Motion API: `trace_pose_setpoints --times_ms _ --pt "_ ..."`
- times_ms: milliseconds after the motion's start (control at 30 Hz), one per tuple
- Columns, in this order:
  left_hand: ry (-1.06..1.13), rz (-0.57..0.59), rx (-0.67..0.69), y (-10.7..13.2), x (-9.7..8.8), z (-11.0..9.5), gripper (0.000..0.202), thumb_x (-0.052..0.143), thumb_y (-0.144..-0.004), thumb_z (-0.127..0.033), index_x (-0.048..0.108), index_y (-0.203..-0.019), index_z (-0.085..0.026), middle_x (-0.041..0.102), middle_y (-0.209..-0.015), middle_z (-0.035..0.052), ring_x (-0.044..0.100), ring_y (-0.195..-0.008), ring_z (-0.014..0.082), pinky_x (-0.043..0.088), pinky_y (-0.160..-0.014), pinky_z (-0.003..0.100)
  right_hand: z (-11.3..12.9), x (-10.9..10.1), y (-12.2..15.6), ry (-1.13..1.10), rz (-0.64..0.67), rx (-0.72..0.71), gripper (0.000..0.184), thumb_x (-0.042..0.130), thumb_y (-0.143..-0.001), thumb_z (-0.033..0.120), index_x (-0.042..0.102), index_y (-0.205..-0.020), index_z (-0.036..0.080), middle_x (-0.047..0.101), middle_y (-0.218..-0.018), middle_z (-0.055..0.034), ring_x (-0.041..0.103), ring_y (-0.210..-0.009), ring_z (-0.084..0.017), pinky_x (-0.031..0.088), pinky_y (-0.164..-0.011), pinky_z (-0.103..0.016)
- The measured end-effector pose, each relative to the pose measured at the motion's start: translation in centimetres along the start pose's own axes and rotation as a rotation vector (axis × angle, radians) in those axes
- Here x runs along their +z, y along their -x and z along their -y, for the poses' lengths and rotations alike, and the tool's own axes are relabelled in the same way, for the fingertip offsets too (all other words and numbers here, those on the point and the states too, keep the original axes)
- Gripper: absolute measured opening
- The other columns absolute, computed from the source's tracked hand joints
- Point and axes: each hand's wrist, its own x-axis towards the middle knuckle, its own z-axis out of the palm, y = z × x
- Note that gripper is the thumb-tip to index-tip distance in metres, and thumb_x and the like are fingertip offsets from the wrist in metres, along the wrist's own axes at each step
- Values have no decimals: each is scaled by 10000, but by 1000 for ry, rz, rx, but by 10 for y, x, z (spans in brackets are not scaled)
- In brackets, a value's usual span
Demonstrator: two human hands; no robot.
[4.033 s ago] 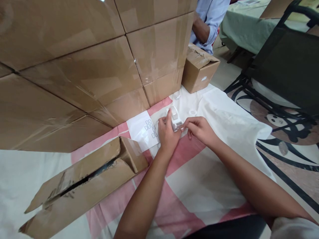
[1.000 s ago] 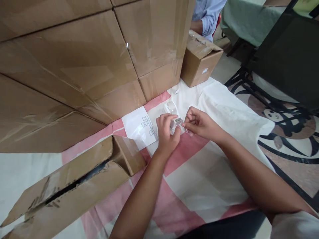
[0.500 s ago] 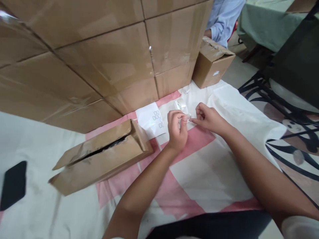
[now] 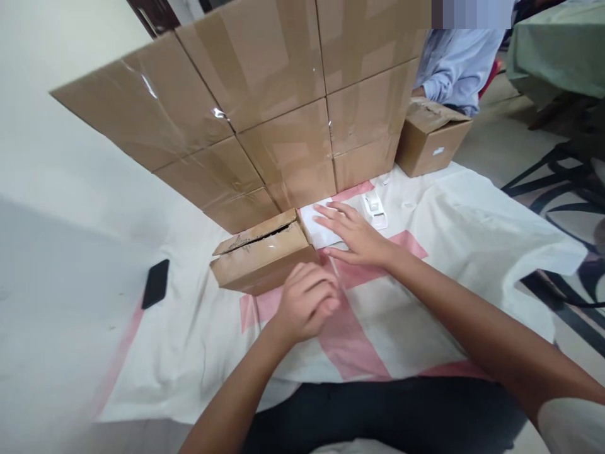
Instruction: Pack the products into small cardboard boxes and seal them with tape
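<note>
My right hand (image 4: 357, 236) is spread with its fingertips over a white sheet of paper (image 4: 316, 234); I cannot tell whether they press on it. My left hand (image 4: 309, 299) is closed, with curled fingers, in front of a brown cardboard box (image 4: 265, 268). Whatever it may hold is hidden. The box lies beside the paper, and a narrow gap runs along its top flaps. Just beyond my right hand sits a small white tape dispenser (image 4: 375, 209) with a clear roll in it.
A tall divider of taped cardboard (image 4: 288, 151) stands behind the paper. Another cardboard box (image 4: 428, 139) is at the back right, near a person in a light blue sleeve (image 4: 444, 75). A black phone (image 4: 155, 284) lies left on the white and pink cloth (image 4: 198, 353).
My hands have left the tape dispenser. The right has moved left over the paper; the left has come down and nearer to me, closing. The view has shifted left.
</note>
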Motion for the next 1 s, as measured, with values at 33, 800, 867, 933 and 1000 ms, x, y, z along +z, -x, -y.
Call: trace_pose_setpoints --times_ms 33,800,867,933,1000 --pt "-42 -7 -88 17 -15 0 398 359 -1041 -394 579 -774 -198 683 -867 66 576 -802 193 396 -755 381 9 8 -10 28 7 -55 629 529 -966 468 361 -1534 258 351 -1623 -92 258 -1488 -345 293 -1151 -569" --pt "-226 -50 -784 48 -167 72 316 693 -801 -413 503 -978 -232 737 -954 40 680 -929 213 455 -808 333 33 42 -41 -82 52 14 418 552 -958 398 663 -1320 219 613 -1420 -87 449 -1398 -345 459 -1031 -529" --pt "-247 -21 -776 47 -168 80 322 694 -787 -408 497 -975 -234 711 -916 20 667 -884 199 447 -784 322 32 42 -40 -98 50 13 417 555 -959 395 661 -1321 219 611 -1423 -85 440 -1405 -346 451 -1041 -532" --pt "-271 2 -774 47 -170 82 322 685 -791 -414 502 -986 -235 688 -894 9 654 -863 192 444 -786 322 31 43 -39 -114 47 18 423 558 -957 396 655 -1329 219 606 -1429 -82 429 -1415 -345 445 -1049 -535" --pt "-293 21 -770 45 -172 81 318 671 -804 -419 511 -1010 -237 682 -910 11 649 -876 192 445 -812 329 30 44 -39 -127 46 26 429 565 -953 394 646 -1339 224 603 -1432 -81 422 -1421 -340 428 -1067 -545"
